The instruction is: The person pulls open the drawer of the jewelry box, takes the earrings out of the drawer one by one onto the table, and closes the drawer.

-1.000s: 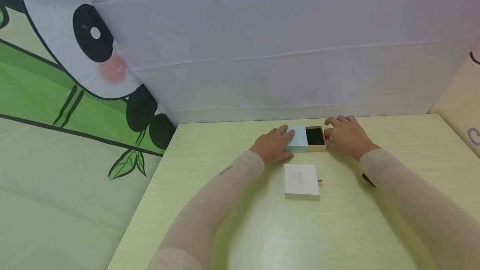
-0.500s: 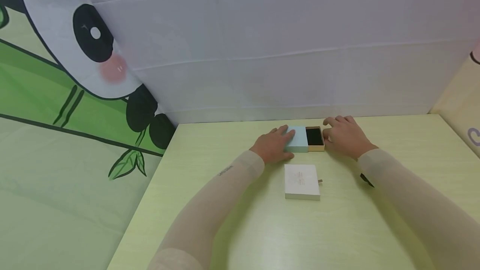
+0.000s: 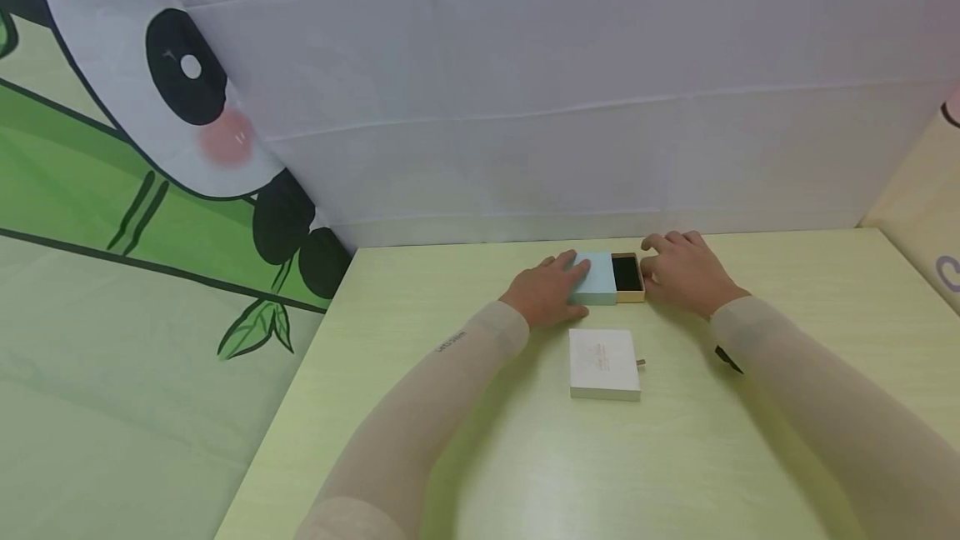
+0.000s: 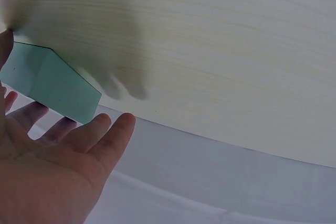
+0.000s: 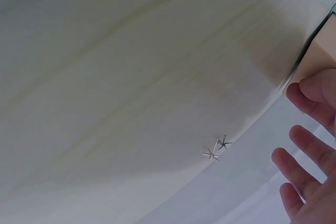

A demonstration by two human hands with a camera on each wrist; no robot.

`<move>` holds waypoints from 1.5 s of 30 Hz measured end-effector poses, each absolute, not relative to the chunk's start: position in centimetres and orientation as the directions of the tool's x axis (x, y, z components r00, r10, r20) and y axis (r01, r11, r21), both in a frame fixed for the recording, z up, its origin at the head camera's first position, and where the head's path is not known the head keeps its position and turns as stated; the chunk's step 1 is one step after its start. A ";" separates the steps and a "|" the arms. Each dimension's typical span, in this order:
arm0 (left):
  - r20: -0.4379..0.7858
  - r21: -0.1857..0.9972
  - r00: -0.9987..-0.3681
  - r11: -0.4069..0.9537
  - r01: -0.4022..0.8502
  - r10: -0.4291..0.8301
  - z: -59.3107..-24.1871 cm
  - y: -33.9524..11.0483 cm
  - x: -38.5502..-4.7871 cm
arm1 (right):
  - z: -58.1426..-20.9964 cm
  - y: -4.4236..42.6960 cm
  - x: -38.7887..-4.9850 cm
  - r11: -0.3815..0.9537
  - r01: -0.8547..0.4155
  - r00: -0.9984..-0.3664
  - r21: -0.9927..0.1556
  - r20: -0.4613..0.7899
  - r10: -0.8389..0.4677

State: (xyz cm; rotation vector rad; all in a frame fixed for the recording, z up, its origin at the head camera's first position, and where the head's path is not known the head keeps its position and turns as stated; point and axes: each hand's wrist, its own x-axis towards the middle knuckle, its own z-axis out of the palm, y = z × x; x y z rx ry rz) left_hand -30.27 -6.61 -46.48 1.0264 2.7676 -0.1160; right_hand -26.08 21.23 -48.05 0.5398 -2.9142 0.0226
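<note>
Between the hands point(image 3: 546, 292) point(image 3: 686, 273) sits the light-blue box point(image 3: 597, 277), its drawer point(image 3: 628, 275) partly out.

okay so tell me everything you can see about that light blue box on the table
The light blue box is flat and looks like cardboard: a smooth outer sleeve with a tan-edged drawer, dark inside, projecting partway toward the right. It lies flat near the far edge of the table, beyond the white box. The left hand rests on the sleeve's left end; the right hand appears to touch the drawer's outer end.
</note>
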 end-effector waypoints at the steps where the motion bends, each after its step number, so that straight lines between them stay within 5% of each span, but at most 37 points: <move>1: -0.202 -0.009 -0.743 0.757 0.653 0.638 -46.5 -6.6 -30.3 | -48.1 21.2 -26.1 0.934 -0.357 -0.918 0.017 0.177 -0.354; 45: -0.171 -0.028 -0.738 0.745 0.666 0.653 -46.9 -6.6 -30.3 | -48.2 18.5 -26.6 0.921 -0.390 -0.900 -0.019 0.221 -0.376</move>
